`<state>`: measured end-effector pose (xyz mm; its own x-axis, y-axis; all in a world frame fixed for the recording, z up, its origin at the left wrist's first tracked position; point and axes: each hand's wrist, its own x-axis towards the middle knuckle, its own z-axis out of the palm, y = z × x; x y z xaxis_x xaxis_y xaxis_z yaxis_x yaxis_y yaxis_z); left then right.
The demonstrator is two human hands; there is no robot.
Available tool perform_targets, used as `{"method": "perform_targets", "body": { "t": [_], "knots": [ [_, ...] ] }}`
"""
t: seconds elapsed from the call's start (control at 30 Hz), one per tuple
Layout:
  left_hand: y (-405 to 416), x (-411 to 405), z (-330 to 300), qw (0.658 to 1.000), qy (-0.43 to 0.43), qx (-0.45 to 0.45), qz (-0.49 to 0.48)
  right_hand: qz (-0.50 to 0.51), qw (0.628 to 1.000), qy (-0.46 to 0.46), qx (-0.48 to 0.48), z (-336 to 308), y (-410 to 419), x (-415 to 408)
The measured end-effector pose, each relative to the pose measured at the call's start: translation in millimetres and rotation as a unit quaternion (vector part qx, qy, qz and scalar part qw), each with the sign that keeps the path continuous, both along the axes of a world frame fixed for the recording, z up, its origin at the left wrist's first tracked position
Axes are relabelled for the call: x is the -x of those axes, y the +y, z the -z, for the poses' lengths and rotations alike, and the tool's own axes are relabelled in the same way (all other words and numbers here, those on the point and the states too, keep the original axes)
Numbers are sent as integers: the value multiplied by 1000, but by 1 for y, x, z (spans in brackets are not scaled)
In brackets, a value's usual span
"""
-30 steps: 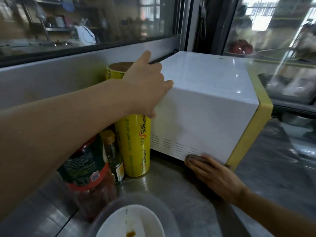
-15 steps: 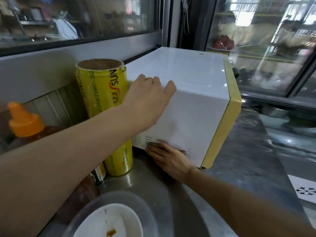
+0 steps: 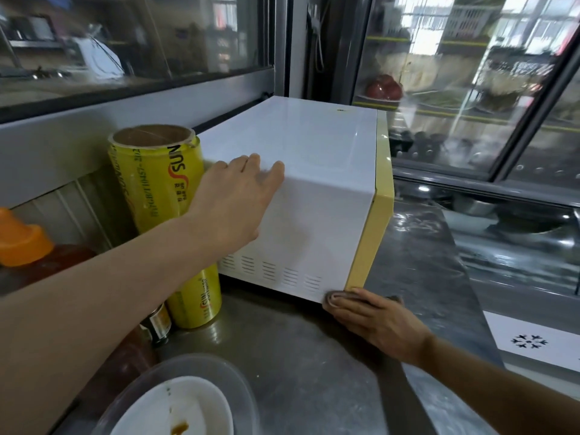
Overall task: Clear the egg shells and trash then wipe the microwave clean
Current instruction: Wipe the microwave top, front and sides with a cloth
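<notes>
Head view: the microwave [image 3: 301, 171] stands on the steel counter [image 3: 314, 372] with its long axis running from the back wall toward the yellow front frame at right, its white side panel facing the person. The left hand [image 3: 232, 202] lies flat against the upper edge of that panel, fingers straight, gripping nothing. The right hand [image 3: 373, 321] sits lower and nearer the front, pressing a brownish cloth [image 3: 337, 298] against the bottom front corner with extended fingers (the cloth is mostly hidden, so it appears folded under the fingertips). The panel extends up and to the left of the cloth, so the right hand is the nearer one for the next wiping stroke. A yellow film roll [image 3: 163, 208] stands just beside the microwave's rear.
</notes>
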<state>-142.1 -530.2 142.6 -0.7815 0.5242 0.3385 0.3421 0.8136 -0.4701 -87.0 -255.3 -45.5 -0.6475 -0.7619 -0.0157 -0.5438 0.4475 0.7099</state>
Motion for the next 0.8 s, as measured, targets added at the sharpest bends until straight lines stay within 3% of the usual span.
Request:
{"method": "perform_targets", "body": {
  "t": [0.2,0.27,0.33,0.37,0.47,0.53,0.63,0.8],
  "knots": [
    [2,-2,-1,1000,-8,-12,-12,55,996,-5,68,-2,21,-27],
    [2,-3,-2,1000,-15,-12,-14,111,980,-7,162,-15,25,-43],
    [2,-4,-4,999,-28,-15,-15,202,918,-17,340,-34,19,-60],
    [2,-5,-5,999,-34,-17,-15,225,864,-28,449,-43,12,-68],
    [2,-9,-8,998,-50,-26,-14,214,631,-67,742,-82,-20,-69],
    [3,-12,-7,998,-61,-25,-15,184,541,-21,820,-110,-42,-57],
    [11,-15,-3,997,-65,-40,14,146,499,32,853,-137,-74,-32],
    [19,-15,9,994,-67,-78,38,178,435,48,881,-118,-92,-4]
  ]
}}
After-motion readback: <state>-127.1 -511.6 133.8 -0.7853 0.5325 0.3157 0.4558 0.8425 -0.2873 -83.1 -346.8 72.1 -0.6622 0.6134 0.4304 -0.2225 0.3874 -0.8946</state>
